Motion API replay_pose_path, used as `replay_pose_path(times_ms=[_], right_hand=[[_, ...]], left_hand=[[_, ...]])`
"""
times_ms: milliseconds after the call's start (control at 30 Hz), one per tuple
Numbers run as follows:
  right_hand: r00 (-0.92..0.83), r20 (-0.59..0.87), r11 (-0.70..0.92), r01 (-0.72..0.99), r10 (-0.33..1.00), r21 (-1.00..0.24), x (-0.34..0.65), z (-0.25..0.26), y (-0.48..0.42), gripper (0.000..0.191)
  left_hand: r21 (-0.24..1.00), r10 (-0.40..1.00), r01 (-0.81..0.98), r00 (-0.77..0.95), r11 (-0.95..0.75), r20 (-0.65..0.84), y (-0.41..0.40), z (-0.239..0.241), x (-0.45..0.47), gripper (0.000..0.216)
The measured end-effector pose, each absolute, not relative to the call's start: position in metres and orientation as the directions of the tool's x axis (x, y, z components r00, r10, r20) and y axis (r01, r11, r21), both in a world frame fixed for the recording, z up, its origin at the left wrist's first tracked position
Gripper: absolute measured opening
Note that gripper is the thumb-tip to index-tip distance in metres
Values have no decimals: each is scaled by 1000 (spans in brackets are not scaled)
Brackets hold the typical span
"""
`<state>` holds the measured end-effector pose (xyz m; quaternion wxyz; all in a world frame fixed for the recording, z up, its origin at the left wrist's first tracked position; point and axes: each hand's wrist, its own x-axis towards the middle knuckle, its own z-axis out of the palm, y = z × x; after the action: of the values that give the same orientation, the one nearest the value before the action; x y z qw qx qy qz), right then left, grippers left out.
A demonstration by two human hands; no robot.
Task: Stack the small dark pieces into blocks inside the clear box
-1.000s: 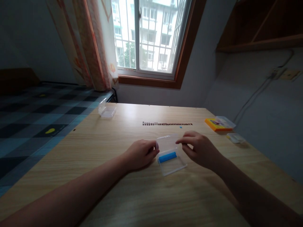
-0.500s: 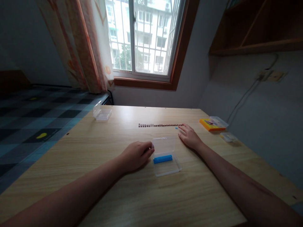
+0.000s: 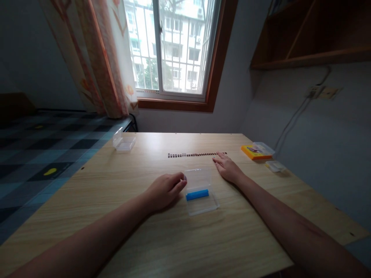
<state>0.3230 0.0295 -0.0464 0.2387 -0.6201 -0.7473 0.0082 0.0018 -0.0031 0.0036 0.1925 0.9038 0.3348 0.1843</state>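
On the wooden table my left hand has curled fingers, thumb and forefinger closed at the left edge of a clear plastic box. The box lies with its lid folded back, and a blue ribbed strip is inside it. My right hand rests farther back with its fingers stretched out over the right end of a long row of tiny dark brown pieces. A tiny blue piece shows at its fingertips, mostly covered.
Another clear box stands with its lid up at the back left. At the right edge lie a yellow-orange box with a clear case by it, and a small clear box. A checked bed adjoins the left side.
My right hand has shifted slightly left, and its fingers now cover most of the tiny blue pieces seen before. My left hand stays at the box. The whole view has shifted a little.
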Motion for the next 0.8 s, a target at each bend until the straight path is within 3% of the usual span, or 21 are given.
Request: replay_pose_path(times_ms=[167,433,567,667,800], right_hand=[[-102,375,235,915,922,-327,325,-33,21,27],[-154,278,246,910,948,-335,325,-10,0,20],[-167,217,248,865,962,-437,328,16,-15,20],[-292,179,341,751,940,-565,323,38,-31,20],[-565,96,494,611,820,-619,297,50,-53,17]], left_hand=[[483,681,535,705,-694,199,-4,7,2,30],[491,673,522,712,-698,200,-3,6,1,32],[497,676,523,711,-693,194,-4,6,1,31],[495,676,525,713,-692,189,-4,7,2,30],[483,679,537,711,-692,183,-5,7,3,27]])
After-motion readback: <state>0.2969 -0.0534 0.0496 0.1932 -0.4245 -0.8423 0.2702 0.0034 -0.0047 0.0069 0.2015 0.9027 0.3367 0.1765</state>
